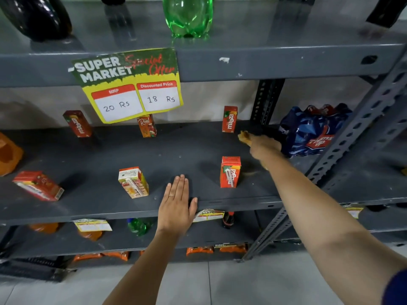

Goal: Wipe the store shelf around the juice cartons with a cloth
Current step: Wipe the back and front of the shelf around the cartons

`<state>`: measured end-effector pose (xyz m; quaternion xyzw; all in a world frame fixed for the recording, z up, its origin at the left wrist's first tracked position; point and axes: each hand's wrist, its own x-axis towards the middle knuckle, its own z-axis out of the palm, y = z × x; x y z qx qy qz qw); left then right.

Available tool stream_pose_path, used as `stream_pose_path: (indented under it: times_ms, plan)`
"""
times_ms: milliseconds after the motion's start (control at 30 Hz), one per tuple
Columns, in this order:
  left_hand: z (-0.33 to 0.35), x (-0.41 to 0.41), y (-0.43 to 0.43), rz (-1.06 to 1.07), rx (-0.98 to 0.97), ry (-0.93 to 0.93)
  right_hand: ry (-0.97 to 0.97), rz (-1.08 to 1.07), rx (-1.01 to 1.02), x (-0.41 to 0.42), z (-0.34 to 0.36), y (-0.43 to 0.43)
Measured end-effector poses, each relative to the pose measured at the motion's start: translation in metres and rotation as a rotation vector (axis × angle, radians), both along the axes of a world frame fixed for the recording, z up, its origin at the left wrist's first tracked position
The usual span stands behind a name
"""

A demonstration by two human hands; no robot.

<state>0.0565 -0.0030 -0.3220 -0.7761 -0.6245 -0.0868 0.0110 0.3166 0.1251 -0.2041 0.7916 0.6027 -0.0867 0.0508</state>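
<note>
The grey metal shelf (105, 155) holds several small juice cartons. At the back stand a red one (77, 123), a Real carton (147, 126) and another red one (229, 119). Nearer the front are a red carton (230, 172), a white-topped carton (133, 182) and one lying on its side (37, 185). My right hand (263, 147) is blurred at the back right of the shelf, gripping a yellowish cloth (244, 136) just right of the back red carton. My left hand (177, 202) lies flat and open on the shelf's front edge, between the two front cartons.
A blue shrink-wrapped pack of bottles (312, 130) sits right of my right hand, behind a slanted perforated upright (352, 142). A price sign (130, 84) hangs from the upper shelf, which carries a green bottle (188, 16). An orange pack (8, 154) is at far left. Lower shelves hold bottles and snacks.
</note>
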Motion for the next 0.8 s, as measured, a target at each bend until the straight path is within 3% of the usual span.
stream_pose_path:
  times_ms: [133,433,633,800]
  plan:
    - [0.0,0.0,0.0,-0.003,-0.001,0.011,-0.073,0.171,-0.168,-0.004,-0.021,-0.017]
    - [0.002,0.002,-0.003,-0.006,0.001,0.021,-0.057,0.151,-0.258,-0.021,-0.024,-0.123]
    - [0.003,0.002,-0.003,-0.009,-0.007,0.033,0.057,0.24,-0.532,-0.006,0.015,-0.158]
    - [0.003,0.002,-0.003,0.0,-0.011,0.042,0.111,0.068,-0.262,0.004,0.043,-0.097]
